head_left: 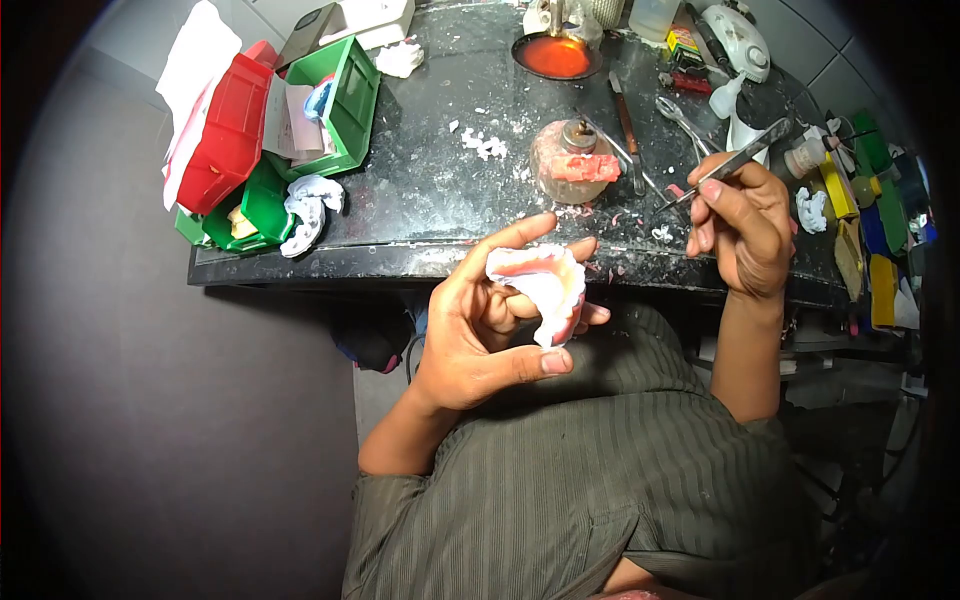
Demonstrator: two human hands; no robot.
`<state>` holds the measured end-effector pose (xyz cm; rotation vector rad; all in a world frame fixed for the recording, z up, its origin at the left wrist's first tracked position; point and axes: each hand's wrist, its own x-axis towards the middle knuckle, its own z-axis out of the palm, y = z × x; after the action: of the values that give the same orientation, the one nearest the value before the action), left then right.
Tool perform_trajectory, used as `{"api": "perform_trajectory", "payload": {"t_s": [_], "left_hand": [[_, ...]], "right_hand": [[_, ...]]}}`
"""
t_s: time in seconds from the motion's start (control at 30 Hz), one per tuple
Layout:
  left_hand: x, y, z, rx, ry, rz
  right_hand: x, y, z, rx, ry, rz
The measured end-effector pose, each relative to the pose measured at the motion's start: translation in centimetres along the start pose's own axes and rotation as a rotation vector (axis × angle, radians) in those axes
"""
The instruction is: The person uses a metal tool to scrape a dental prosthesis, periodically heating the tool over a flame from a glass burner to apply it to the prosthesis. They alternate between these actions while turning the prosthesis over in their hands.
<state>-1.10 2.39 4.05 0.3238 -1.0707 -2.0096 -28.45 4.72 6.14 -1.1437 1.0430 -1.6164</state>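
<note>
My left hand point(455, 340) holds a white plaster dental cast point(548, 285) with pink wax along its ridge, thumb at the lower end and fingers behind it. The cast is raised in front of the bench edge. In my right hand point(748, 225), pinched between thumb and fingers, is a slim metal carving instrument point(745, 155), its tip pointing down and left toward the bench. Between the two hands, farther back, stands a glass spirit burner point(545, 150) with a piece of pink wax point(585, 168) against it. I cannot make out a flame.
A pan of red molten wax point(557, 58) sits at the back. Near the burner lies a wooden-handled knife point(625, 115). Green bins point(350, 110) and a red bin point(222, 140) are stacked left, beside plaster pieces point(308, 210). Tools and bottles crowd the right. Scraps litter the black bench point(430, 170).
</note>
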Motion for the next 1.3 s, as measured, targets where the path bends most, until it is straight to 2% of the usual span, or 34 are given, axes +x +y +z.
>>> {"api": "perform_trajectory", "payload": {"t_s": [0.23,0.37,0.43,0.53,0.6,0.7,0.87,0.93,1.3], "left_hand": [[-0.1,0.1,0.2,0.036,0.030,-0.048],[0.0,0.2,0.2,0.100,0.018,-0.046],[0.0,0.2,0.1,0.084,0.036,-0.053],[0.0,0.0,0.5,0.083,0.070,-0.015],[-0.1,-0.2,0.5,0.134,0.078,0.008],[-0.1,-0.1,0.2,0.202,0.066,0.019],[-0.3,-0.2,-0.1,0.194,0.031,0.006],[-0.3,-0.2,-0.6,0.083,-0.054,0.007],[-0.3,0.0,-0.5,0.080,-0.049,-0.005]], "right_hand": [[-1.6,-0.2,2.7,-0.105,0.010,-0.188],[-2.5,-0.5,4.3,-0.123,-0.107,-0.296],[-2.9,-0.4,4.7,-0.077,-0.152,-0.286],[-3.1,-0.5,5.2,-0.150,-0.128,-0.300],[-3.0,-0.8,5.2,-0.442,-0.199,-0.419],[-2.8,-0.4,5.4,-0.483,-0.256,-0.509],[-3.0,0.0,5.4,-0.474,-0.332,-0.510],[-3.1,0.0,5.4,-0.469,-0.335,-0.505],[-3.0,0.0,5.4,-0.475,-0.366,-0.491]]}}
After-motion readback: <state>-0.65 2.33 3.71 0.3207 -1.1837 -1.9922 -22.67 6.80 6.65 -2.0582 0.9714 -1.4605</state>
